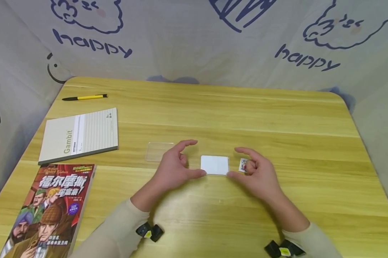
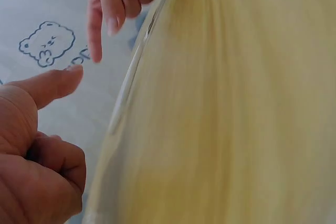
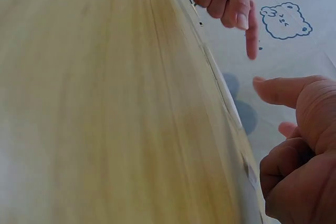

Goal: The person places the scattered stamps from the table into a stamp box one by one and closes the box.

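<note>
A white card-sized rectangle (image 1: 214, 165) with a thin clear rim lies on the table between the two hands. My left hand (image 1: 174, 165) is to its left, thumb and index finger stretched apart, the thumb tip right at the lower left corner. The right hand (image 1: 256, 173) mirrors it, with its thumb tip by the lower right corner. The other fingers of both hands are folded in. Partly behind the right hand is a small card with a colourful print (image 1: 242, 165). A clear plastic lid-like piece (image 1: 156, 152) lies left of the left hand, which overlaps its right side.
The wooden table (image 1: 213, 114) has a pale cloth (image 1: 194, 43) with drawings behind it. On its left side are a yellow and black pen (image 1: 85, 97), a Gambit notebook (image 1: 81, 134) and a colourful paperback book (image 1: 48, 211).
</note>
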`<action>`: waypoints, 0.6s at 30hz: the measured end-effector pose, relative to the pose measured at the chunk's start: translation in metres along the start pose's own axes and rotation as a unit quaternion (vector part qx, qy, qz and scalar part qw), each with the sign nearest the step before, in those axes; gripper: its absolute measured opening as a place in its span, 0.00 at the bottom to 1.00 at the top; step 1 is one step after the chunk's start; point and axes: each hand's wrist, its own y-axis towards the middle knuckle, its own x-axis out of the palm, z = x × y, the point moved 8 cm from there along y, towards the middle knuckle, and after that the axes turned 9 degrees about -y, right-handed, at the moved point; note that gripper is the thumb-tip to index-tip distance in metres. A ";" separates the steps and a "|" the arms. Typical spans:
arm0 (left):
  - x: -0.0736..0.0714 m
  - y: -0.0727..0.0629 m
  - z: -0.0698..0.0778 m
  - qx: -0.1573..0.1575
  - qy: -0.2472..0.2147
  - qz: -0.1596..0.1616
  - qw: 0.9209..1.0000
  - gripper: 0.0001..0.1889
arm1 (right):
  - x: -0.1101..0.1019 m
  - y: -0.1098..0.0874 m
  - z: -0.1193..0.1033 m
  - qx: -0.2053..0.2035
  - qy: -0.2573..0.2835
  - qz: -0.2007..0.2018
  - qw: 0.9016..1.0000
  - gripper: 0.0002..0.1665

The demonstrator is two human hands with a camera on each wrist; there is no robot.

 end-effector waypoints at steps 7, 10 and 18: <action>0.012 0.006 -0.013 -0.028 0.013 -0.010 0.999 0.44 | 0.008 0.003 0.007 0.008 -0.026 -0.025 0.999 0.37; 0.013 0.007 -0.015 -0.035 0.025 -0.011 0.999 0.43 | 0.010 0.003 0.008 0.004 -0.033 -0.031 0.999 0.36; 0.017 0.009 -0.016 -0.037 0.057 -0.027 0.997 0.44 | 0.012 0.006 0.009 0.004 -0.062 -0.048 0.997 0.35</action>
